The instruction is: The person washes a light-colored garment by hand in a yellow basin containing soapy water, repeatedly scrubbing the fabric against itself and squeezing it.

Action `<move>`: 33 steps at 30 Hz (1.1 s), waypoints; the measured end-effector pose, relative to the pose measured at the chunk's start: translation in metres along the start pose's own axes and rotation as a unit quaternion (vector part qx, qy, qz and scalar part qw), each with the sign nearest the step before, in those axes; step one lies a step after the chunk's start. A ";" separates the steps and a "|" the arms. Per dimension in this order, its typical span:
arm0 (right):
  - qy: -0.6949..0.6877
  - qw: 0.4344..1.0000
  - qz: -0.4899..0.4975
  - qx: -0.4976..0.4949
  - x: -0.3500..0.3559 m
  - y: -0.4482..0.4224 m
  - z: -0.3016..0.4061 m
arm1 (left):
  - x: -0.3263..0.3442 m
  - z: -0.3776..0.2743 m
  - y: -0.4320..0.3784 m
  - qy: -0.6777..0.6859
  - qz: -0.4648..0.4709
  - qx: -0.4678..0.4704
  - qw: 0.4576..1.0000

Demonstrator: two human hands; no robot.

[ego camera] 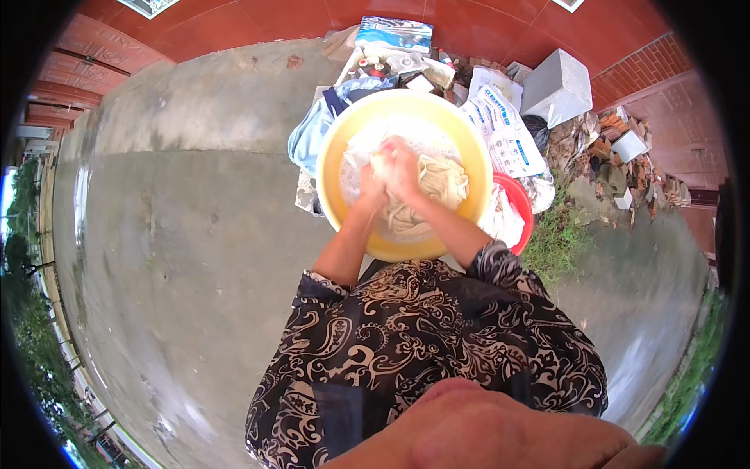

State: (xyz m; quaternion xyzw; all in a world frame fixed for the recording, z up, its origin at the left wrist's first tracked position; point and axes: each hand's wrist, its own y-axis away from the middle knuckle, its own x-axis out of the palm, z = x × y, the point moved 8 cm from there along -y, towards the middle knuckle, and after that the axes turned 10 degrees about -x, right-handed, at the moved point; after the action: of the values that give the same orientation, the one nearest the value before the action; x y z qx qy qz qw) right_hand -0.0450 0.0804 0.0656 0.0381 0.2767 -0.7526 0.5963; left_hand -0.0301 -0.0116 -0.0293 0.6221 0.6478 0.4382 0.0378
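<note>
In front of me stands a large yellow plastic basin [477, 146] holding sudsy water. A cream-coloured cloth [445, 179] lies bunched in folds in its right half. My left hand [373, 183] and my right hand [401, 167] are pressed together over the basin's middle, blurred by motion. Both close around a pale bunched piece of cloth, most of it hidden by the fingers. Whether this piece joins the cream cloth cannot be made out. White suds [430, 138] float along the far side of the water.
Light blue clothing [307, 138] hangs left of the basin. A red bucket [524, 211] with white cloth stands close at its right. Behind are bottles [375, 69], a printed plastic bag [510, 135] and a grey block [556, 88]. Brick rubble [609, 146] lies farther right, on concrete ground [205, 234].
</note>
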 end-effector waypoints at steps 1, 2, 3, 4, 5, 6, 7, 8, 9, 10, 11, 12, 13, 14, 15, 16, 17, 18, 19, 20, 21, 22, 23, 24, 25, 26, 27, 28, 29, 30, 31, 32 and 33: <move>0.013 0.998 -0.039 0.041 -0.012 -0.013 -0.030 | 0.016 -0.002 0.008 -0.006 0.002 -0.005 1.000; 0.025 0.993 -0.021 0.112 -0.017 -0.021 -0.058 | 0.021 0.002 0.012 -0.013 -0.043 -0.039 0.998; 0.023 0.993 -0.021 0.111 -0.011 -0.010 -0.047 | 0.015 0.004 0.014 -0.019 -0.090 -0.066 0.994; 0.006 0.999 -0.003 0.048 0.001 0.004 -0.016 | 0.012 -0.003 0.010 -0.078 -0.061 -0.028 0.995; -0.017 1.000 0.021 -0.015 0.013 0.013 0.013 | -0.023 -0.002 -0.005 -0.067 -0.069 -0.015 0.995; -0.015 1.000 0.020 -0.011 0.011 0.016 0.005 | -0.008 -0.012 -0.001 0.029 0.096 -0.027 0.995; 0.002 1.000 0.014 -0.018 0.008 0.015 -0.002 | -0.007 -0.014 0.001 -0.035 0.040 0.017 0.998; 0.018 0.999 0.008 -0.026 0.003 0.012 -0.011 | -0.007 -0.013 0.008 -0.099 -0.024 0.052 0.993; 0.037 0.999 -0.002 -0.023 -0.004 0.012 -0.028 | 0.009 -0.015 0.021 -0.106 -0.022 0.040 0.993; 0.066 0.992 0.063 0.085 -0.012 -0.007 -0.061 | 0.012 -0.023 0.033 -0.123 -0.050 0.064 0.989; 0.070 0.993 0.055 0.083 -0.025 -0.019 -0.080 | 0.022 -0.033 0.035 -0.142 -0.066 0.094 0.983; 0.079 0.993 -0.007 0.089 -0.042 -0.023 -0.095 | 0.022 -0.045 0.029 -0.259 -0.069 0.129 0.955; 0.082 0.991 -0.060 0.090 -0.048 -0.027 -0.091 | 0.014 -0.046 0.021 -0.254 -0.076 0.136 0.954; 0.078 0.992 -0.054 0.083 -0.045 -0.028 -0.086 | 0.011 -0.063 0.025 -0.395 -0.161 0.258 0.867; 0.098 0.993 0.033 0.063 -0.028 -0.020 -0.069 | 0.002 -0.066 0.035 -0.518 -0.245 0.356 0.738; 0.122 0.986 0.108 0.042 -0.017 -0.017 -0.059 | 0.001 -0.058 0.025 -0.547 -0.216 0.312 0.746; 0.120 0.986 0.110 0.039 -0.011 -0.016 -0.055 | 0.001 -0.056 0.021 -0.546 -0.220 0.313 0.746; 0.213 0.964 0.160 0.022 -0.005 -0.010 -0.054 | 0.010 -0.049 0.020 -0.588 -0.226 0.302 0.715; 0.303 0.930 0.210 0.004 0.001 -0.005 -0.054 | 0.017 -0.045 0.020 -0.629 -0.233 0.291 0.683; 0.274 0.927 0.249 0.064 0.005 -0.009 -0.067 | 0.017 -0.044 0.021 -0.628 -0.232 0.288 0.684; 0.272 0.928 0.249 0.059 0.009 -0.006 -0.074 | 0.017 -0.049 0.020 -0.634 -0.227 0.303 0.675; 0.229 0.959 0.164 -0.007 -0.003 -0.010 -0.082 | 0.031 -0.052 0.015 -0.640 -0.206 0.327 0.664; 0.180 0.977 0.079 -0.077 -0.013 -0.018 -0.079 | 0.037 -0.054 0.013 -0.640 -0.201 0.337 0.660; 0.178 0.978 0.075 -0.085 -0.012 -0.027 -0.067 | 0.023 -0.058 0.012 -0.490 -0.174 0.311 0.795; 0.071 0.996 0.033 -0.036 -0.012 -0.020 -0.044 | -0.001 -0.056 0.012 -0.318 -0.147 0.270 0.897; -0.024 0.999 -0.011 0.032 -0.018 0.001 -0.032 | -0.008 -0.051 0.015 -0.265 -0.130 0.222 0.929; -0.016 0.999 -0.010 0.048 -0.019 0.021 -0.015 | -0.010 -0.043 0.017 -0.210 -0.112 0.172 0.956; -0.037 0.998 0.042 0.006 -0.004 0.027 0.021 | -0.028 -0.029 0.008 -0.047 -0.110 0.056 0.991; -0.055 0.994 0.087 -0.041 0.006 0.025 0.044 | -0.029 -0.014 0.001 0.117 -0.095 -0.058 0.987; -0.053 0.994 0.086 -0.039 0.008 0.022 0.034 | -0.024 -0.009 0.005 0.116 -0.093 -0.061 0.987; -0.011 0.999 0.047 -0.004 0.002 0.008 0.010 | -0.003 -0.009 0.010 0.089 -0.086 -0.046 0.991; 0.031 0.999 0.008 0.032 -0.006 -0.003 -0.014 | 0.019 -0.009 0.016 0.062 -0.077 -0.032 0.995; 0.031 0.999 0.004 0.032 -0.006 -0.011 -0.027 | 0.029 -0.012 0.020 0.039 -0.077 -0.013 0.996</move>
State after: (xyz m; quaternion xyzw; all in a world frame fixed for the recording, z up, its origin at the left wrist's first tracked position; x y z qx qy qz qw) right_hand -0.0607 0.0999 0.0489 0.0818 0.2706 -0.7569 0.5892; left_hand -0.0279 0.0037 0.0052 0.5520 0.6893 0.4662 0.0540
